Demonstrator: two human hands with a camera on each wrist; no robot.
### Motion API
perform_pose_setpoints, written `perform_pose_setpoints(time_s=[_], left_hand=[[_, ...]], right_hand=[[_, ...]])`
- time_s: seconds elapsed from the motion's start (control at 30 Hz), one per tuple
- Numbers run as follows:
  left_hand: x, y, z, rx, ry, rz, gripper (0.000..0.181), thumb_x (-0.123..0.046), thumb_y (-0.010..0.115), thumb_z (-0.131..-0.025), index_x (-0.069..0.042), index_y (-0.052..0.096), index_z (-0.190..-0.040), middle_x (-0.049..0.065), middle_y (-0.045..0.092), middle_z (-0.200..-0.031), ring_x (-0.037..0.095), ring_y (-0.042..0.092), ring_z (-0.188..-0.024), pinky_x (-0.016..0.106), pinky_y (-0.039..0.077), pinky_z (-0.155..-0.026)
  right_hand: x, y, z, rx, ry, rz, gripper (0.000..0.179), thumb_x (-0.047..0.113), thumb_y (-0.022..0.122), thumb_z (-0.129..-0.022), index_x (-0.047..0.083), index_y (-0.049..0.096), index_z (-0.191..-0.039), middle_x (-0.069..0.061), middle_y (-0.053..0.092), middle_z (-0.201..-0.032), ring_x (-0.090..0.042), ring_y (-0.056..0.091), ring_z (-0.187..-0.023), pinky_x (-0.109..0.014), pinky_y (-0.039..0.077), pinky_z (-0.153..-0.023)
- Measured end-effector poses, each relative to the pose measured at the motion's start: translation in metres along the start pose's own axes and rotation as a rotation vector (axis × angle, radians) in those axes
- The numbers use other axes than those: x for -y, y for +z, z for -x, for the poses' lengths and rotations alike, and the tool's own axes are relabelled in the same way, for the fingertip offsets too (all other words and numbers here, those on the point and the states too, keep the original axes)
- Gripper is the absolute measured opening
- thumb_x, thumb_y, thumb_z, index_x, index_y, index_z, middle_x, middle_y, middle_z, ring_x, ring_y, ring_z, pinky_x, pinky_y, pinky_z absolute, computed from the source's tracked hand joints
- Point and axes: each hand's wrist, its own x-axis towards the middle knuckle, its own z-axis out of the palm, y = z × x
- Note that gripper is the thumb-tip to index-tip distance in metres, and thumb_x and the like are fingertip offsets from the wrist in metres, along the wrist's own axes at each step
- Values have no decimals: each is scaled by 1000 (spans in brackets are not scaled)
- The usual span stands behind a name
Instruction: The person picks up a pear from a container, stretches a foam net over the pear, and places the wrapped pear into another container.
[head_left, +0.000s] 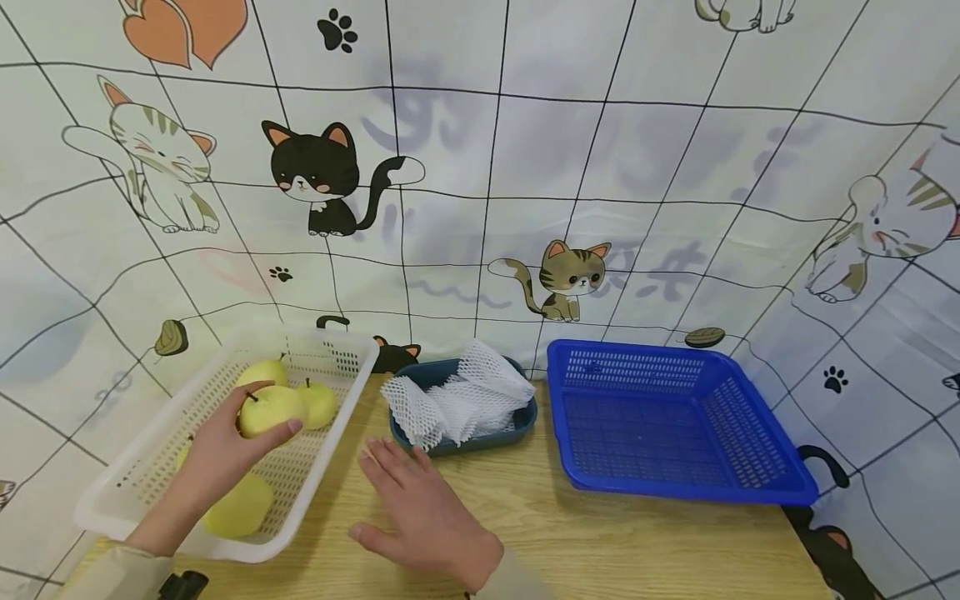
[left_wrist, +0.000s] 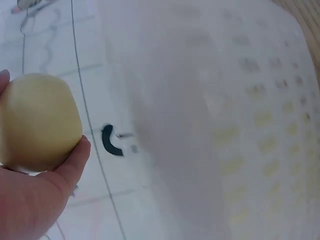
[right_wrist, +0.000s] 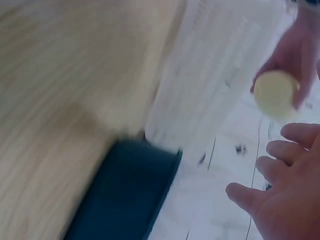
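Note:
My left hand (head_left: pixel 217 450) grips a pale yellow pear (head_left: pixel 272 411) between thumb and fingers, above the white plastic basket (head_left: pixel 318 475). In the left wrist view the same pear (left_wrist: pixel 40 122) sits in the curled fingers, higher than the basket wall (left_wrist: pixel 165 125). Several more pears (head_left: pixel 238 504) lie in the basket. Over the wooden table, between the white basket and the dark teal tub (head_left: pixel 461 446), my right hand (head_left: pixel 427 517) has its fingers extended and holds nothing. White foam net sleeves (head_left: pixel 457 400) fill the tub, and the fingertips come close to its front edge.
A blue plastic basket (head_left: pixel 637 425) stands on the right of the wooden table (head_left: pixel 600 550), its mesh floor bare. Behind and on both sides hangs a white sheet (head_left: pixel 450 208) printed with cats and grid lines.

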Motion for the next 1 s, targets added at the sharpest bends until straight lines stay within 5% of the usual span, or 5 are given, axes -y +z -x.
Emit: perform_pose_setpoints(time_s=[0.27,0.57,0.77,1.0], left_hand=[[-39,29,16,-59,73,40,86,-40,84,-87,-6,36,-151,24,54,-135,34,61,-107,32,53,-77],[-84,86,35,-32,164,194,80,-31,94,-77,-10,50,-140,10,67,-116,20,63,-98,36,54,-80],[-90,133,44,16,163,249,82,-32,96,-71,-11,56,-138,3,68,-121,16,62,-103,38,52,-89],[-75,182,45,85,162,255,78,-29,99,-66,-9,59,-131,1,67,-116,16,62,-100,34,52,-87]], right_hand=[[-33,-28,38,-188,185,-295,71,46,55,-106,9,34,-162,-6,29,-169,-21,23,-156,-50,31,-121],[-56,-48,76,-347,294,-380,60,21,68,-101,12,46,-157,-5,42,-162,-24,41,-147,-55,43,-111],[-64,-43,90,-379,335,-418,44,14,67,-100,10,62,-144,-3,53,-153,-27,51,-139,-55,46,-107],[-70,-33,104,-349,362,-428,39,12,65,-101,11,65,-140,-3,60,-147,-27,56,-135,-52,47,-108]])
